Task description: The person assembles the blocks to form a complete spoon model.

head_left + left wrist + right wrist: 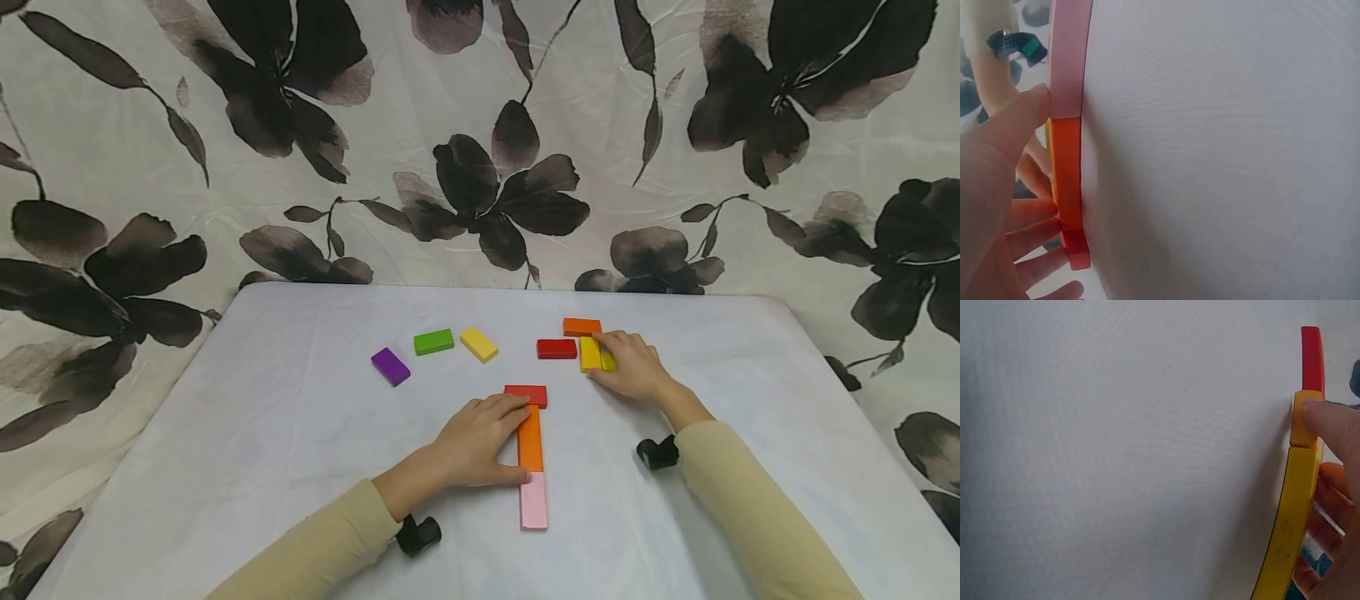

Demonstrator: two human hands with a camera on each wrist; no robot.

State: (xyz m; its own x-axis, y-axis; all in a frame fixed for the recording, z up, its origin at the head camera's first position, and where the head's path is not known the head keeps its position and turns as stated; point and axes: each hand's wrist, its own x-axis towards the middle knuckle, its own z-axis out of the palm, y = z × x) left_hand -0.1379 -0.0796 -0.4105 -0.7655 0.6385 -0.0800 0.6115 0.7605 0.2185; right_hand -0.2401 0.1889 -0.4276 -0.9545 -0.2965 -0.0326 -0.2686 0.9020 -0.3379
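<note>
Blocks [529, 446], smooth, oblong, creased white cloth [300, 375]

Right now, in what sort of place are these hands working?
Probably a simple indoor tabletop setup: a white table, a floral cloth behind it, and coloured blocks spread on top.

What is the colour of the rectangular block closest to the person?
The block is pale pink, clearest in the head view.

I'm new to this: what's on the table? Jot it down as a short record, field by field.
Left hand: touches the row
Row, far to near: red block (crosswise), orange block, pink block
Right hand: pinches a yellow block
Near right hand: another yellow block, second red block, second orange block
Lying apart: purple block, green block, third yellow block
</note>
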